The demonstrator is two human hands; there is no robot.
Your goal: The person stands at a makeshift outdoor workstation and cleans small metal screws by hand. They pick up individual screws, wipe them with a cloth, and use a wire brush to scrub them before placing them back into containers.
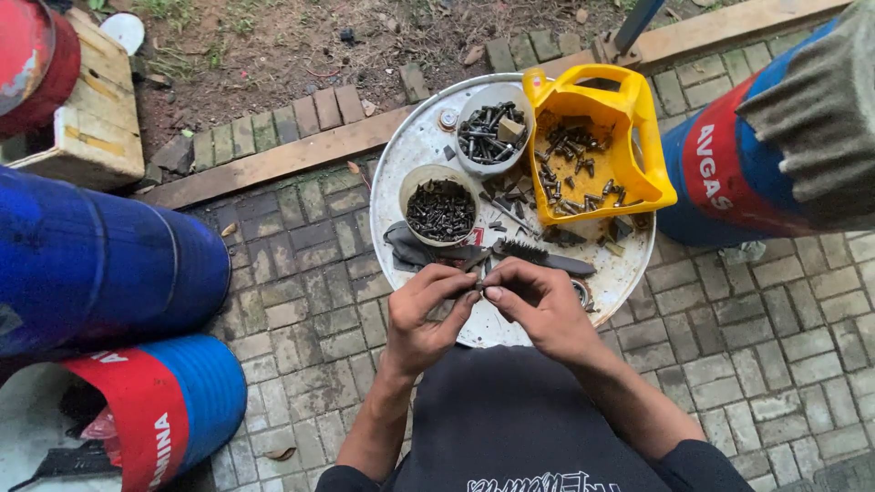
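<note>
Both hands meet over the near rim of the round white tray (401, 155). The left hand (421, 314) and right hand (538, 305) each close their grip on one small dark bolt (478, 284) pinched between the fingertips. If a thumb slips, I'd judge it drops onto the brick paving (301, 273) at 9 o'clock, rolling into the joints, or lands beside the wire brush (538, 255).

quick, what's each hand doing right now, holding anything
Left hand: fingers closed, pinching a small dark metal piece, likely a bolt.
Right hand: fingers closed on the same piece from the other side.
</note>
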